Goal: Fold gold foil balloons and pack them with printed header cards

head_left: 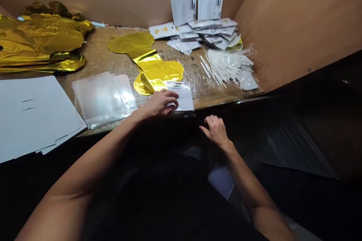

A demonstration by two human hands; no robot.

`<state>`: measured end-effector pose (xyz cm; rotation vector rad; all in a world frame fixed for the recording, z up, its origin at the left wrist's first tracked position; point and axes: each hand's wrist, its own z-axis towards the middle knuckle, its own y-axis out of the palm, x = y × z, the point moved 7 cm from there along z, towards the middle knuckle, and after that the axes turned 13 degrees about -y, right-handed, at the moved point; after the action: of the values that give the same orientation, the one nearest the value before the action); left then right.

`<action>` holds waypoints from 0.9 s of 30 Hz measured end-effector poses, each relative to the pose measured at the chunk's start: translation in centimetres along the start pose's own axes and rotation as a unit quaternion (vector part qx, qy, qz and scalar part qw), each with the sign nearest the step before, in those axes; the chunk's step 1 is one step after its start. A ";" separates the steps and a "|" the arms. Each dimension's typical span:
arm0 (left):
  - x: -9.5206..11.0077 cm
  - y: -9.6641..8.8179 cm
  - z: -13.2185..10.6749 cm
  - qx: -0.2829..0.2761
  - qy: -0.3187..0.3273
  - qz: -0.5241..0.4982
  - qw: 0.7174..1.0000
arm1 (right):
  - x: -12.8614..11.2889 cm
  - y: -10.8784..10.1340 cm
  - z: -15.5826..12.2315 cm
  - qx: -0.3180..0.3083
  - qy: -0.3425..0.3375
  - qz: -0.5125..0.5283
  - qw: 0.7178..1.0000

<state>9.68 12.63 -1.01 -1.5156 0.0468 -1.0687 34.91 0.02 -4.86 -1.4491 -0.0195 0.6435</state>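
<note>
My left hand (160, 103) lies palm down with its fingers over the left edge of a white printed card (182, 96), which sits in a clear plastic sleeve at the table's front edge. Just behind that hand lies a flat gold foil balloon (160, 71), and a second gold foil piece (130, 44) lies beyond it. My right hand (216, 131) hangs in the air past the table edge, fingers loosely apart, touching nothing.
Left of my hands lie a stack of clear plastic sleeves (103, 99) and large white sheets (34, 116). A heap of gold foil balloons (39, 41), printed cards (198, 32) and bagged white sticks (229, 67) lie farther back. Cardboard walls (294, 19) surround the table.
</note>
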 end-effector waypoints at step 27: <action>0.2 -1.4 -3.5 0.200 -0.003 -0.036 0.979 | 9.9 -19.7 25.4 0.358 0.166 0.285 0.874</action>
<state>6.91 10.18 -0.29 -1.1630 -0.2189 -1.0576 41.07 27.52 13.49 -0.8004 0.8651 0.7553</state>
